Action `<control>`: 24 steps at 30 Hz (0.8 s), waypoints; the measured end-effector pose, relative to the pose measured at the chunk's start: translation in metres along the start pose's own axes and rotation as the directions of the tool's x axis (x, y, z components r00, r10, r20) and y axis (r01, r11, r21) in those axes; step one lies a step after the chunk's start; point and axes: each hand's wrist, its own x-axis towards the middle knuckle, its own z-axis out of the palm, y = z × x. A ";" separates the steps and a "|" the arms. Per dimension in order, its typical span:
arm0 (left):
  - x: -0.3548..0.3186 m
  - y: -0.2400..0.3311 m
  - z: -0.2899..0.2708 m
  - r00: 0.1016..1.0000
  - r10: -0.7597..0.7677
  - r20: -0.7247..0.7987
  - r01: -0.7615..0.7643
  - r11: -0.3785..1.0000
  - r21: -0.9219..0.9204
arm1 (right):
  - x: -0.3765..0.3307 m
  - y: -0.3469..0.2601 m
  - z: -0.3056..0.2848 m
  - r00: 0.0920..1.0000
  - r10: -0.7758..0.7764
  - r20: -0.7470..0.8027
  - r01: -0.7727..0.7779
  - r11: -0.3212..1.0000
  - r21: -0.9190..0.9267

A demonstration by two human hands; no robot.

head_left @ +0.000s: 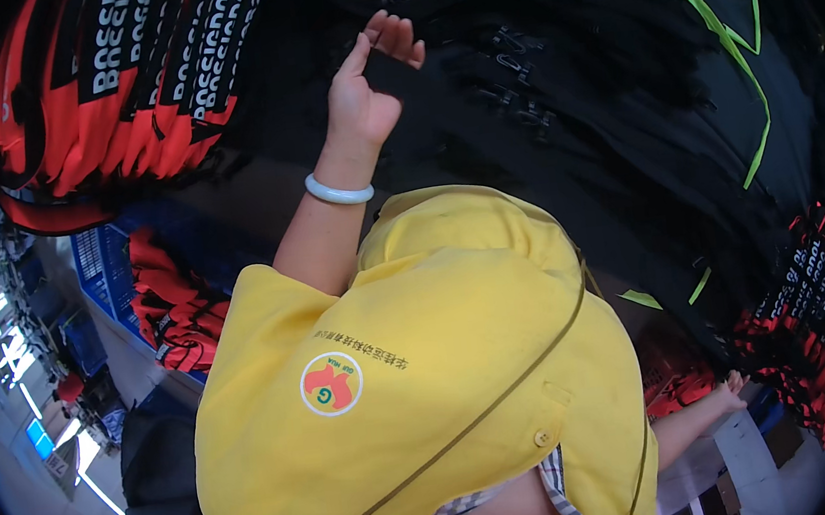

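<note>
My left hand [368,71] is raised high, with a pale green bangle [338,191] on the wrist. Its thumb and curled fingers close around the edge of a black garment [474,80] in a hanging row of dark clothes with metal clips. My right hand [730,390] is stretched out low on the right, small in view and with fingers spread. It is next to a bunch of red and black printed garments [821,315], and I cannot tell whether it touches them. My yellow shirt [425,377] fills the middle of the picture.
More red and black printed garments [102,79] hang at the upper left. Black clothes with neon green stripes [745,72] hang at the upper right. Blue crates [102,270] holding red garments stand at the left, above a bright shop floor [37,418].
</note>
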 end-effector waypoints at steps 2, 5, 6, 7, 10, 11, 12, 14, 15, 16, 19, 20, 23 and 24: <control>-0.013 -0.005 0.016 1.000 0.016 -0.014 -0.016 0.999 0.031 | 0.001 0.031 0.010 0.998 0.054 0.046 -0.049 0.994 -0.093; -0.017 -0.002 0.010 0.998 -0.057 0.032 0.059 0.997 -0.058 | 0.020 0.011 0.041 0.989 0.080 0.128 -0.042 0.961 -0.275; -0.018 -0.004 0.009 0.991 -0.071 0.109 0.073 0.997 -0.011 | 0.013 0.037 0.045 0.984 0.107 0.144 -0.057 0.947 -0.315; -0.018 -0.003 0.008 0.979 -0.087 0.184 0.082 0.996 0.033 | 0.009 0.055 0.051 0.978 0.134 0.163 -0.068 0.931 -0.358; -0.018 0.000 0.005 0.989 0.037 0.141 -0.071 0.966 0.249 | 0.003 0.095 0.069 0.955 0.210 0.208 -0.086 0.870 -0.486; -0.016 -0.006 0.006 0.988 0.076 0.136 -0.119 0.933 0.341 | 0.008 0.107 0.077 0.954 0.217 0.207 -0.078 0.846 -0.528; -0.014 -0.006 0.007 1.000 0.019 0.024 -0.028 0.894 0.446 | 0.015 0.118 0.079 0.961 0.203 0.188 -0.062 0.819 -0.570; -0.001 -0.012 0.016 0.904 -0.221 -0.366 0.369 0.835 0.408 | 0.076 0.052 0.066 0.997 0.017 0.078 0.042 0.719 -0.694; 0.013 0.008 -0.023 0.780 -0.626 0.007 0.622 0.777 0.095 | 0.085 -0.031 0.003 0.997 -0.069 0.039 0.074 0.658 -0.749; 0.004 0.024 -0.053 0.846 -0.528 -0.068 0.532 0.846 0.044 | 0.084 -0.113 -0.009 0.990 -0.134 0.052 0.120 0.573 -0.811; -0.002 0.010 -0.028 0.800 -0.515 -0.306 0.489 0.857 -0.163 | 0.136 -0.088 0.053 0.914 0.261 -0.309 -0.349 0.896 -0.274; -0.005 -0.005 -0.013 0.794 -0.494 -0.354 0.469 0.869 -0.159 | 0.144 -0.090 0.074 0.906 0.108 -0.409 -0.231 0.936 -0.264; -0.003 -0.035 -0.004 0.824 -0.423 -0.378 0.450 0.893 -0.020 | 0.156 -0.094 0.144 0.869 -0.021 -0.495 -0.129 0.955 -0.267; -0.001 -0.046 -0.001 0.815 -0.417 -0.402 0.443 0.896 -0.031 | 0.162 -0.094 0.165 0.844 -0.120 -0.522 -0.060 0.947 -0.315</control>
